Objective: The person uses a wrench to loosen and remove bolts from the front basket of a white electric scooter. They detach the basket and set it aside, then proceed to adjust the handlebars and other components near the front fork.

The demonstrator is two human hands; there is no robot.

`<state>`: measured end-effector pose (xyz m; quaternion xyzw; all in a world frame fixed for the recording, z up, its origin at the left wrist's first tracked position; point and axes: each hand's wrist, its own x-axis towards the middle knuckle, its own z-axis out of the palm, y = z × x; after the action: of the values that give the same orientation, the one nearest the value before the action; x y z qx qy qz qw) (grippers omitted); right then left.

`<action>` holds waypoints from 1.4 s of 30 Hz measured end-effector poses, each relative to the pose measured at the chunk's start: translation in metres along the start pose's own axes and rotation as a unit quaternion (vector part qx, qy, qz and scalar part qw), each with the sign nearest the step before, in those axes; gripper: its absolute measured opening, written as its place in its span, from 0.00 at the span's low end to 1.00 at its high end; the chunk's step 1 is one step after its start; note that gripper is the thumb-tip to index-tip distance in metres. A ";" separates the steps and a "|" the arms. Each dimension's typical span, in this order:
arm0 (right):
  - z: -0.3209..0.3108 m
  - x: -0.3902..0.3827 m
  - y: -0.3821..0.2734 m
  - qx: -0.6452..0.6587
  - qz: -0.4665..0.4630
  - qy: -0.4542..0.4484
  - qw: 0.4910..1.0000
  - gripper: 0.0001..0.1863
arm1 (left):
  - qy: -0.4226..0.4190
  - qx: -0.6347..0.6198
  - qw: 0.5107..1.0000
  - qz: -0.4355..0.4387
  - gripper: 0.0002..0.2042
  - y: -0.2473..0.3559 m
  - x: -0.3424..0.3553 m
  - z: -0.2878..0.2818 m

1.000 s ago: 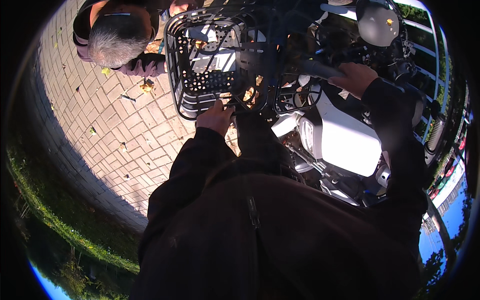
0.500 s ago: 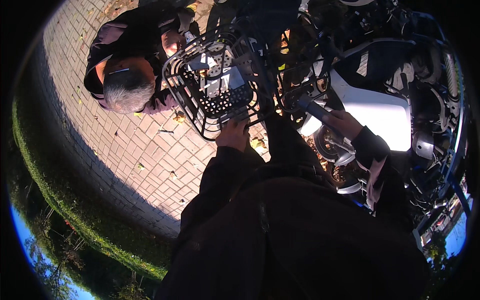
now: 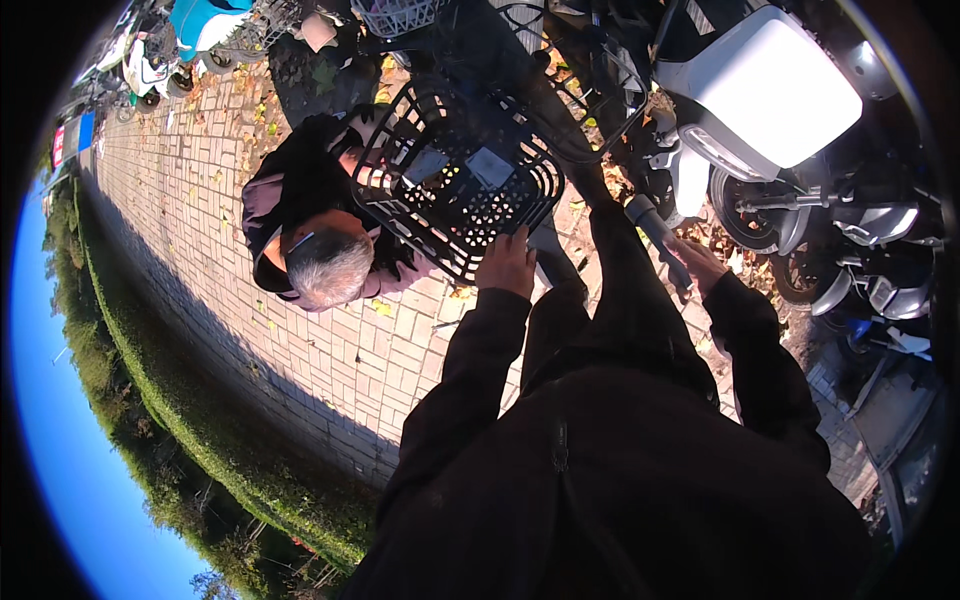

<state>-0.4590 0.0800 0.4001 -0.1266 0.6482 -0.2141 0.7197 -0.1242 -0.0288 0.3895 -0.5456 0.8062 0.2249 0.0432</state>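
Note:
A black slatted basket (image 3: 470,215) stands in front of me, slightly tilted in view. Over its near rim curl the fingers of my left hand (image 3: 508,265). Two pale flat pieces show inside it, one a light rectangle (image 3: 490,168) and the other a greyer piece (image 3: 427,166). My right hand (image 3: 698,266) is on a dark grey handlebar grip (image 3: 652,220) to the right of my legs; its fingers lie partly around the lower end. Beyond the basket's left side a person (image 3: 330,262) in dark clothes crouches, with one hand (image 3: 352,160) near the basket's far left edge.
A scooter with a white panel (image 3: 765,90) stands close on the right, with more two-wheelers behind it. Brick paving (image 3: 330,365) strewn with leaves runs along the left to a green hedge (image 3: 200,430). Further back are a pale basket (image 3: 398,15) and a teal-and-white scooter (image 3: 205,25).
My view has turned, so the basket, the crouching person and the white panel sit differently in it. My left hand stays at the basket rim and my right hand at the grip.

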 end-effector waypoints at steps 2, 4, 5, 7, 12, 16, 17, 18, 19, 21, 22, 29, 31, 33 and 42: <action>0.014 -0.005 0.028 0.031 0.005 0.018 0.999 0.32 | 0.098 -0.031 0.992 0.070 0.21 0.000 -0.014 -0.001; 0.035 -0.007 0.059 0.099 -0.001 0.030 0.995 0.30 | 0.201 -0.019 0.969 0.142 0.20 -0.002 -0.037 0.002; 0.045 -0.008 0.076 0.135 0.024 0.040 0.990 0.30 | 0.212 -0.016 0.963 0.164 0.19 -0.003 -0.051 0.006; 0.063 -0.004 0.109 0.192 0.082 0.059 0.976 0.31 | 0.157 -0.060 0.967 0.189 0.19 -0.008 -0.086 0.022; 0.099 0.027 0.188 0.260 0.129 0.056 0.955 0.28 | -0.105 -0.099 0.984 0.105 0.23 -0.028 -0.180 0.097; 0.099 0.059 0.243 0.211 0.179 0.079 0.958 0.28 | -0.324 -0.021 0.945 -0.026 0.31 -0.034 -0.221 0.158; 0.095 0.070 0.257 0.206 0.178 0.075 0.959 0.28 | -0.331 -0.025 0.942 -0.043 0.32 -0.032 -0.225 0.172; 0.089 0.082 0.271 0.196 0.190 0.080 0.959 0.29 | -0.353 -0.016 0.933 -0.065 0.34 -0.028 -0.229 0.185; 0.082 0.095 0.287 0.188 0.183 0.077 0.962 0.28 | -0.368 0.004 0.926 -0.083 0.36 -0.021 -0.231 0.200; 0.062 0.128 0.321 0.130 0.173 0.088 0.972 0.28 | -0.372 -0.005 0.920 -0.123 0.38 -0.001 -0.236 0.231; 0.055 0.142 0.340 0.127 0.149 0.090 0.977 0.28 | -0.390 0.009 0.909 -0.145 0.40 0.006 -0.238 0.242; 0.002 0.240 0.428 0.046 0.206 0.142 0.967 0.29 | -0.453 0.074 0.870 -0.182 0.43 0.031 -0.239 0.298; -0.003 0.265 0.438 0.034 0.190 0.143 0.971 0.31 | -0.425 0.108 0.880 -0.183 0.39 0.027 -0.236 0.302; 0.005 0.289 0.449 0.036 0.189 0.119 0.974 0.31 | -0.420 0.096 0.884 -0.179 0.37 0.023 -0.232 0.305; 0.080 0.409 0.437 0.120 0.152 0.081 0.978 0.30 | -0.412 0.077 0.883 -0.212 0.25 -0.003 -0.191 0.307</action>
<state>-0.2893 0.2619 -0.1495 0.0785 0.6858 -0.1876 0.6988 -0.0987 0.2602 0.1740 -0.5570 0.5952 0.3523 0.4598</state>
